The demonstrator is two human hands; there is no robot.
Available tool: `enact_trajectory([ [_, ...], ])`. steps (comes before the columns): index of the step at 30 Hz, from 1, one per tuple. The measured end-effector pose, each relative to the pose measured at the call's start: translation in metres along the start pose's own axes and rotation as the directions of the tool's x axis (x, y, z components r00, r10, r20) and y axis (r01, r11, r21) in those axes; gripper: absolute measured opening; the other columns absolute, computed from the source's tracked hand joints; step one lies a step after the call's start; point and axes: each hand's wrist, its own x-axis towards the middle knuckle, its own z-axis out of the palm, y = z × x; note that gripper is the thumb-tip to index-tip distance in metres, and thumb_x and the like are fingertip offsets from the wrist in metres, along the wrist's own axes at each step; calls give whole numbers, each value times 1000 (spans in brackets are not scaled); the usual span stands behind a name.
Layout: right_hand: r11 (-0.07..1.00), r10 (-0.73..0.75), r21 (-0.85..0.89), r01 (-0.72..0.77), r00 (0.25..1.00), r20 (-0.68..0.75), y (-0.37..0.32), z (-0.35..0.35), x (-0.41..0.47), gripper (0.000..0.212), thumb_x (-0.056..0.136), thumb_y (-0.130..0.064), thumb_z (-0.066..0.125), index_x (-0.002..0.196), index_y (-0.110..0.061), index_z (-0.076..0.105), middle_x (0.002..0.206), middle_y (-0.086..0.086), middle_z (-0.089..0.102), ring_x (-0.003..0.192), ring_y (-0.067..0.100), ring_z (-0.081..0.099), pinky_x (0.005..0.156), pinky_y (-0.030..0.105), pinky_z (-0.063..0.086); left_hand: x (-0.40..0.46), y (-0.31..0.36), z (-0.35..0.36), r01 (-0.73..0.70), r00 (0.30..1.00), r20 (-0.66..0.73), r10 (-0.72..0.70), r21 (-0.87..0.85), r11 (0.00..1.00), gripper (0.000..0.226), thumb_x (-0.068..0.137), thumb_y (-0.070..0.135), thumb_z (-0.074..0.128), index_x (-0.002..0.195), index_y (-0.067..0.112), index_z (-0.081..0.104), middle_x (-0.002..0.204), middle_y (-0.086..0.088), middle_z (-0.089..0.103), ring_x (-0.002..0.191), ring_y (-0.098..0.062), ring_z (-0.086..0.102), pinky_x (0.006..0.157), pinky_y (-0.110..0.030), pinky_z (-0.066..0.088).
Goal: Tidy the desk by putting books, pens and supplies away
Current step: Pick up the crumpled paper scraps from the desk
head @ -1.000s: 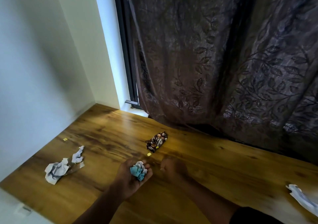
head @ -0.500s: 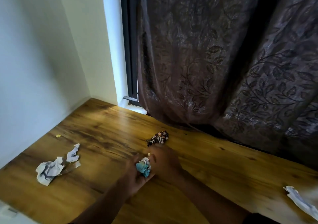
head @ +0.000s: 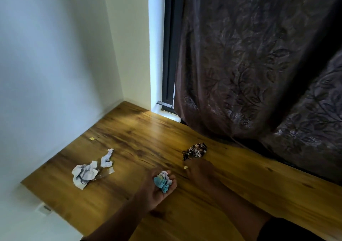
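Left hand (head: 157, 187), palm up, cups a crumpled blue-and-white paper wad (head: 162, 181) over the wooden desk (head: 240, 189). Right hand (head: 200, 172) touches a small yellow scrap (head: 185, 167); grip undeterminable.

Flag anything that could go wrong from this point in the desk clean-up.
1. The left hand cups the blue-and-white wad in a loosely open palm; adding more scraps could spill it.
2. The right hand reaches for a tiny yellow scrap beside the dark wrapper; fingertips may flick it away.
3. The yellow bit near the wall is easily overlooked.
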Motion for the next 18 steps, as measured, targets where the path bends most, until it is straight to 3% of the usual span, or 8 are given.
enact_trajectory([
  [5, 994, -48, -94, 49, 999, 5, -1, 7, 5, 23, 98, -20, 47, 112, -22, 65, 121, 6, 66, 110, 30, 64, 78, 36, 45, 1, 10, -3, 19, 999, 41, -19, -4, 1000, 27, 97, 21, 52, 108, -4, 58, 89, -21, 59, 82, -29, 59, 82, -47, 57],
  [9, 995, -87, -51, 84, 995, -44, -2, 4, 0, 20, 100, -28, 49, 112, -21, 63, 121, 4, 64, 111, 27, 62, 81, 35, 47, 1, 14, -4, 23, 997, 79, -22, -10, 1000, 28, 89, 20, 57, 103, -4, 60, 90, -22, 59, 83, -30, 59, 83, -49, 56],
  [14, 956, -42, 277, 96, 981, -192, -24, -23, -10, 17, 91, -37, 63, 101, -26, 71, 95, -7, 72, 87, 12, 66, 70, 30, 53, 10, 15, -4, 30, 996, 86, -29, 1, 1000, 32, 100, 28, 53, 100, -3, 60, 91, -23, 62, 81, -32, 63, 76, -50, 62],
  [16, 915, -106, 365, 170, 976, -189, -34, -34, -14, 14, 87, -36, 68, 96, -27, 73, 87, -11, 71, 78, 5, 64, 64, 25, 53, 16, 14, -4, 25, 997, 78, -28, 34, 999, 36, 102, 29, 51, 103, -5, 60, 88, -22, 66, 76, -32, 67, 76, -49, 64],
  [18, 883, -199, 395, 254, 964, -176, -44, -43, -20, 10, 85, -34, 71, 92, -27, 74, 78, -13, 66, 70, 2, 61, 56, 16, 45, 20, 13, -2, 12, 996, 91, -20, 82, 997, 42, 103, 31, 49, 115, -7, 61, 100, -24, 71, 85, -33, 70, 79, -47, 63],
])
